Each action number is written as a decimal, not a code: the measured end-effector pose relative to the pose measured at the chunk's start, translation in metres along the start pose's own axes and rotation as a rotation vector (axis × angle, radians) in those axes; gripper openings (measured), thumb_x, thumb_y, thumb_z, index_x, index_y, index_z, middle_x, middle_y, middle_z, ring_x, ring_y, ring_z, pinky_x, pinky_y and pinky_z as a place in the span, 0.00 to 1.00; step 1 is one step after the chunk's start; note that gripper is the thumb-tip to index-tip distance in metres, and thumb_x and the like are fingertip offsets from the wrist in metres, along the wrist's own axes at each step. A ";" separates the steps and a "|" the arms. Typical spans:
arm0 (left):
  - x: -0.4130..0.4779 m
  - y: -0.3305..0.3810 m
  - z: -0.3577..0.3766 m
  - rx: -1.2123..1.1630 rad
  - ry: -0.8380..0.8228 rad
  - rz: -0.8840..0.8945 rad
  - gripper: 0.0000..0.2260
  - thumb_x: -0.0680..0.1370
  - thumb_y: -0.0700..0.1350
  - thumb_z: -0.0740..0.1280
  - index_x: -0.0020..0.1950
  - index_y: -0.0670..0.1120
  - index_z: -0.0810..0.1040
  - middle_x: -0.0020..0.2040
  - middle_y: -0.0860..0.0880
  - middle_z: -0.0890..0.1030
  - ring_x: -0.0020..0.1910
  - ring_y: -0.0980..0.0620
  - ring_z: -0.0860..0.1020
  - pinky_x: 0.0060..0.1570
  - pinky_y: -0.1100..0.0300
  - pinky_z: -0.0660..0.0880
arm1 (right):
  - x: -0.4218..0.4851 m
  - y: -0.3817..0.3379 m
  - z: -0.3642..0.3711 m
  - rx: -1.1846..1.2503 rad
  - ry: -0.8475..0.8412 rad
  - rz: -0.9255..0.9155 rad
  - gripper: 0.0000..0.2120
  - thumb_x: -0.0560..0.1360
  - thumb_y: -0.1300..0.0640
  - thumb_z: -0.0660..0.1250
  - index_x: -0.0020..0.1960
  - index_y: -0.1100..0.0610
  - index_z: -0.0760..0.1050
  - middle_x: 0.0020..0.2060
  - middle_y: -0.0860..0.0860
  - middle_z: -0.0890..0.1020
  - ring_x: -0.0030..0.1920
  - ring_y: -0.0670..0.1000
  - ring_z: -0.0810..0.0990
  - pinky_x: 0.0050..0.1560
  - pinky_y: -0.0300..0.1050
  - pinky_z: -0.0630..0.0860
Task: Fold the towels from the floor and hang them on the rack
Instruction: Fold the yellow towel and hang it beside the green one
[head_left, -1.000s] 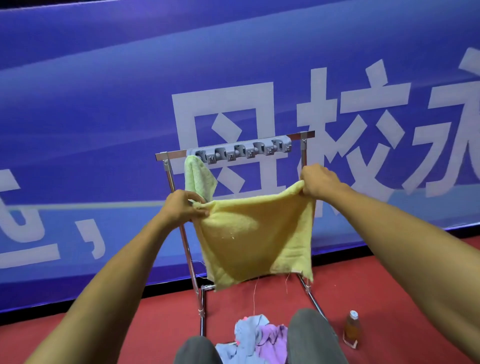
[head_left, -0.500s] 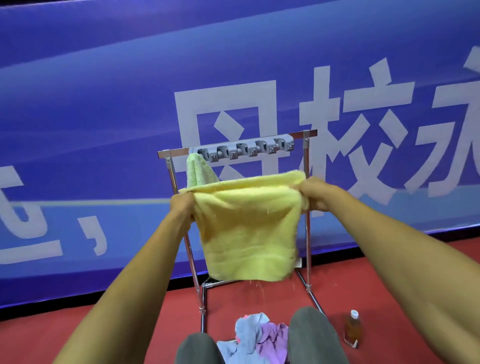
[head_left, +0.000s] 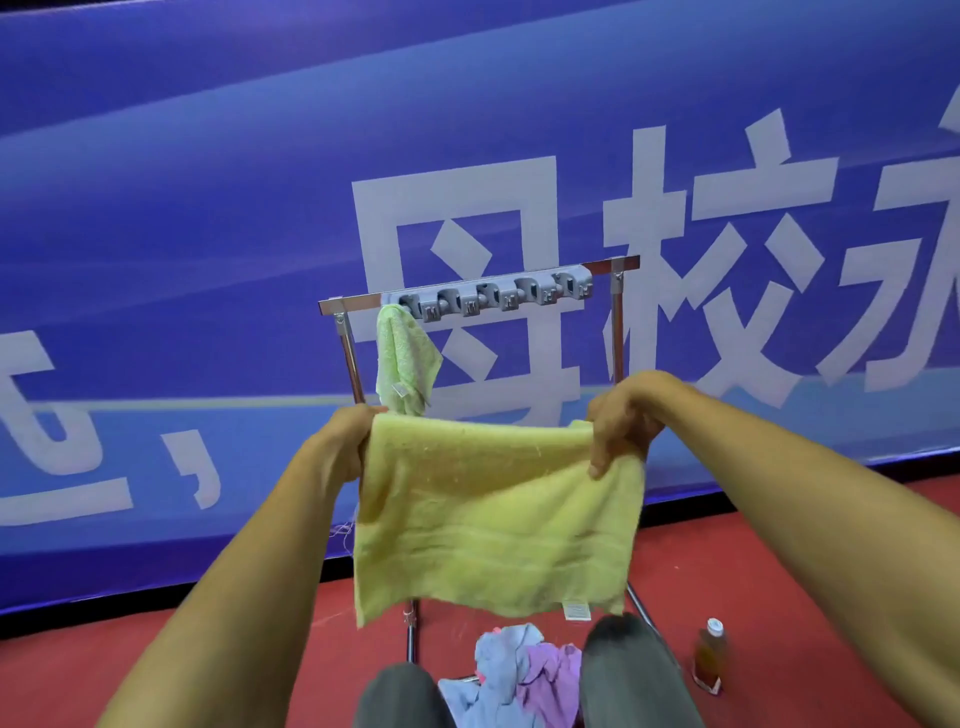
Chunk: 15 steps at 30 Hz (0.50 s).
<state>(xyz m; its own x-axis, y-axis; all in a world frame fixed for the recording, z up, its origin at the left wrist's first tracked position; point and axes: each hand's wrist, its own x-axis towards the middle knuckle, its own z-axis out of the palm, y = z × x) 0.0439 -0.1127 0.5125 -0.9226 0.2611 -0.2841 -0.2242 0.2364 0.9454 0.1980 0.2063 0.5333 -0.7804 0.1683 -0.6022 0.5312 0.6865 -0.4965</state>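
left hand (head_left: 340, 447) — fingers are gripping a top corner of the yellow towel (head_left: 493, 525) | right hand (head_left: 623, 415) — fingers are pinching the other | towel is hanging spread before the rack (head_left: 617, 332) | green towel (head_left: 402, 358) is hanging on rack's bar

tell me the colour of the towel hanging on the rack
Hanging towel: light green, head view.
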 end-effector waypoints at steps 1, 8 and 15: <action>0.000 -0.007 0.002 0.007 -0.023 -0.036 0.11 0.80 0.43 0.65 0.57 0.38 0.81 0.40 0.41 0.80 0.35 0.44 0.80 0.40 0.49 0.80 | 0.001 -0.004 0.001 0.029 0.092 -0.047 0.21 0.70 0.65 0.77 0.60 0.70 0.76 0.54 0.63 0.83 0.56 0.64 0.84 0.50 0.57 0.83; -0.014 0.035 0.015 -0.419 -0.059 0.356 0.18 0.81 0.59 0.63 0.69 0.54 0.76 0.61 0.40 0.82 0.53 0.43 0.84 0.43 0.47 0.82 | 0.020 -0.010 0.004 0.429 0.621 -0.366 0.14 0.67 0.58 0.76 0.50 0.64 0.81 0.44 0.58 0.83 0.44 0.55 0.82 0.43 0.54 0.83; -0.030 -0.011 0.050 0.059 -0.398 0.139 0.41 0.77 0.42 0.74 0.81 0.60 0.53 0.73 0.47 0.71 0.55 0.44 0.83 0.50 0.47 0.83 | 0.016 -0.019 0.000 0.794 0.506 -0.464 0.20 0.69 0.64 0.71 0.60 0.63 0.76 0.50 0.61 0.82 0.47 0.58 0.83 0.45 0.54 0.83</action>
<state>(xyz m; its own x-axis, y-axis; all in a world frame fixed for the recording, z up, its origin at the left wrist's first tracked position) 0.0902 -0.0765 0.5023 -0.7468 0.6328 -0.2046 -0.0766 0.2237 0.9716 0.1757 0.1962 0.5336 -0.9123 0.4094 -0.0075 0.0658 0.1286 -0.9895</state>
